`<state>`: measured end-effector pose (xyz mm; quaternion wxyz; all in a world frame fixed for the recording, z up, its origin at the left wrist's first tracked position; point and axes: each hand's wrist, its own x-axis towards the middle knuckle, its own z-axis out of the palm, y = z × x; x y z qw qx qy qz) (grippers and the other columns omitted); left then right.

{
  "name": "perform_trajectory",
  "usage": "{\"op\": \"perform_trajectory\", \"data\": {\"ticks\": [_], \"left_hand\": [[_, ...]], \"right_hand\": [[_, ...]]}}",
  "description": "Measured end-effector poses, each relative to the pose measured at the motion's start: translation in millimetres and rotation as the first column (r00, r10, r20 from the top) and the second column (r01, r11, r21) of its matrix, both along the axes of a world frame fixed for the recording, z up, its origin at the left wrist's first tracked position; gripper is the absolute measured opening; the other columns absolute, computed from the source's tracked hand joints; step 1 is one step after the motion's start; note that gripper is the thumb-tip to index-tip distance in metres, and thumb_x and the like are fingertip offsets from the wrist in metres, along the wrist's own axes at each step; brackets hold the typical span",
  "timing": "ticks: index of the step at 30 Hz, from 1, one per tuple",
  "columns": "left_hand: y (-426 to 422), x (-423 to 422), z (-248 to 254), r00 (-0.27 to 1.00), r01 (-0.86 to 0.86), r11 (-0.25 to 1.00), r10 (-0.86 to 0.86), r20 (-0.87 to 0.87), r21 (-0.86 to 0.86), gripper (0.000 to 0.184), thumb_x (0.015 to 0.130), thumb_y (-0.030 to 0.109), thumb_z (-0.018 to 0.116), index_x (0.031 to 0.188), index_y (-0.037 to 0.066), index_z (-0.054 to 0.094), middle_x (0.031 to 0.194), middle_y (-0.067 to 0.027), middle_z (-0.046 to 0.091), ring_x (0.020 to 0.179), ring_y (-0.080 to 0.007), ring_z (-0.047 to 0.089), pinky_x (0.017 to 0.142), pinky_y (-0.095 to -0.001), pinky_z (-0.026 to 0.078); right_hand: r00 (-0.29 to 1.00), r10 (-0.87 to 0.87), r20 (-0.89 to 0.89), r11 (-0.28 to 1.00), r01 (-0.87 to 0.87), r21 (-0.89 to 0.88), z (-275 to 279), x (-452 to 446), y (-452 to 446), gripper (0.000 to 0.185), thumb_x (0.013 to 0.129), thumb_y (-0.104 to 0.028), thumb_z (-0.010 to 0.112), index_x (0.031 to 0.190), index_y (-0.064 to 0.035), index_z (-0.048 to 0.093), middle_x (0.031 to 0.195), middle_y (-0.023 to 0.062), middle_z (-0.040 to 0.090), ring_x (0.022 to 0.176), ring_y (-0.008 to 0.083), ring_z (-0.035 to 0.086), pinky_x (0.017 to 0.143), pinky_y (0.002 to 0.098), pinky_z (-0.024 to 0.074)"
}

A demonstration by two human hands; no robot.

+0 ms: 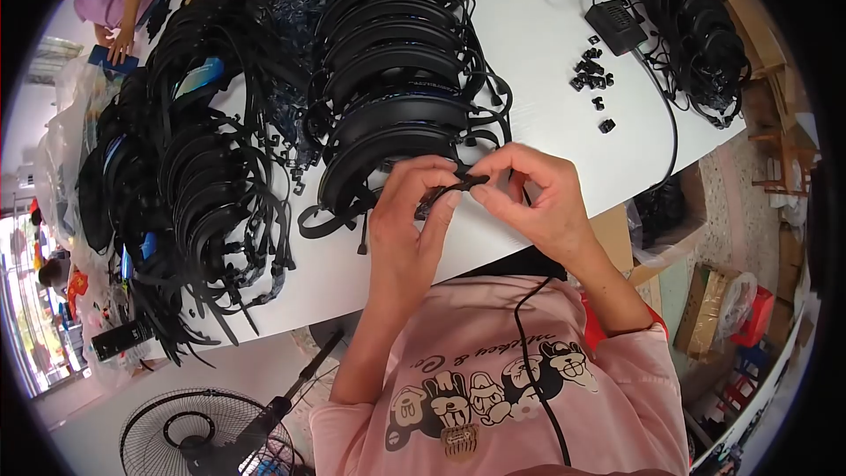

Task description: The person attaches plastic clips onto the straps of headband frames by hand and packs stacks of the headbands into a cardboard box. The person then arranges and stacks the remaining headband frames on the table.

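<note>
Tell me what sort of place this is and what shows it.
Likely a small workshop or assembly room: rows of matching curved black pieces cover much of a white table, small black parts lie loose on it, and cardboard boxes stand nearby.

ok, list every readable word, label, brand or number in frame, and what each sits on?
"Mickey & Co": printed on the pink fabric shirt.
Unreadable: faint lettering on a glossy, blue-edged black curved band in the middle row; too small.
Unreadable: pale marks on the black rectangular box at lower left; too small.
No numbers I can make out.
</note>
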<state>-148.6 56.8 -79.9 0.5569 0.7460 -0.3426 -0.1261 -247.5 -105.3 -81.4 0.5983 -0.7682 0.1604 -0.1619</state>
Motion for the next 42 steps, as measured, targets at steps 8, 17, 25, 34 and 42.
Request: {"op": "perform_trajectory", "data": {"ticks": [8,17,25,34,42], "left_hand": [[3.7,-4.3,9.0,0.998,-0.045,0.997,0.043,0.04,0.062,0.018,0.087,0.001,0.076,0.103,0.004,0.068,0.097,-0.0034,0.07,0.081,-0.0121,0.061,0.074,-0.0258,0.05],[4.8,1.4,6.8,0.952,0.007,0.999,-0.022,0.307,0.049,0.027,0.083,0.011,0.082,0.107,0.006,0.07,0.091,-0.0045,0.07,0.072,-0.0197,0.066,0.061,-0.0303,0.051],[3.3,0.2,11.4,1.0,-0.004,1.0,0.004,-0.023,-0.027,0.022,0.084,0.007,0.082,0.103,0.005,0.071,0.094,-0.0062,0.073,0.081,-0.0172,0.071,0.07,-0.027,0.055],[25.4,7.3,0.2,0.819,0.192,0.959,-0.273,0.504,0.207,0.032,0.083,0.003,0.074,0.114,0.006,0.069,0.099,-0.0058,0.071,0.087,-0.0187,0.068,0.076,-0.0319,0.052],[29.2,-0.6,3.9,0.697,0.112,0.969,-0.235,0.678,0.222,0.048,0.078,0.007,0.07,0.126,0.01,0.064,0.114,-0.0046,0.066,0.088,-0.0184,0.065,0.071,-0.0317,0.048]], "right_hand": [[0.993,-0.064,0.095,0.995,0.056,0.088,-2.8,2.2,1.7,0.006,0.088,-0.008,0.078,0.091,-0.0048,0.074,0.079,-0.0048,0.067,0.063,0.0007,0.047,0.056,0.0194,0.0368],[0.986,0.024,0.166,0.889,-0.097,0.448,-7.9,1.1,20.8,0.01,0.098,-0.01,0.07,0.098,-0.002,0.063,0.089,-0.0017,0.062,0.075,0.0026,0.051,0.068,0.019,0.0416],[0.955,-0.082,0.284,0.587,-0.184,0.788,-12.8,7.3,31.2,0.014,0.102,-0.014,0.065,0.103,-0.0004,0.061,0.096,0.0023,0.062,0.077,0.007,0.053,0.073,0.0217,0.044],[0.953,0.247,0.173,0.966,-0.227,-0.123,17.3,0.0,3.9,0.028,0.085,-0.008,0.076,0.111,-0.0053,0.066,0.123,0.0081,0.067,0.095,0.0156,0.063,0.069,0.0253,0.0479],[0.928,0.369,-0.059,0.865,-0.366,-0.343,16.3,16.6,-3.7,0.029,0.08,-0.008,0.073,0.107,0.0001,0.07,0.092,0.0112,0.068,0.082,0.0279,0.063,0.071,0.0336,0.0488]]}}
